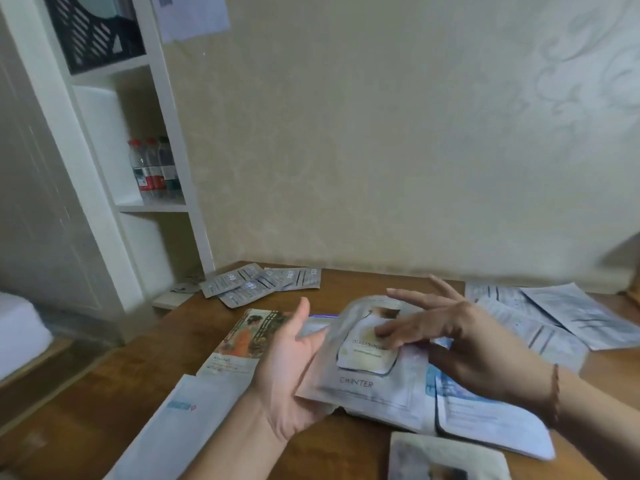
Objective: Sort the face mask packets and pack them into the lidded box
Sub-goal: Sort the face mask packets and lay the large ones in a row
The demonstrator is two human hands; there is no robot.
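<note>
Head view: your left hand point(291, 368) holds a pale packet point(367, 382) from beneath at its near-left edge, thumb up and free, fingers curled under it. The packet reads "CWINTER" near its bottom edge and "BIRD'S NEST" on a cream panel, partly hidden by your fingers. Its long axis runs near to far, top tilted away from you, above the middle of the worktop point(346, 282). Your right hand point(460, 337) lies over the packet's far-right part, fingers straight and spread, fingertips touching the cream panel; its grip is apart, clamped on nothing.

Left of the held packet lies an orange packet point(242, 337) picturing a figure; its small print is unreadable. A white packet point(180, 420) lies near-left, bearing a blue label too blurred to read. Under and right of the held one sits a blue-white packet point(485, 417). Grey sachets point(256, 282) lie fanned at the far left, white packets point(554, 317) overlap far right, and another pale packet point(446, 459) lies at the near edge. Bottles point(152, 168) stand on a shelf point(152, 206) to the left.
</note>
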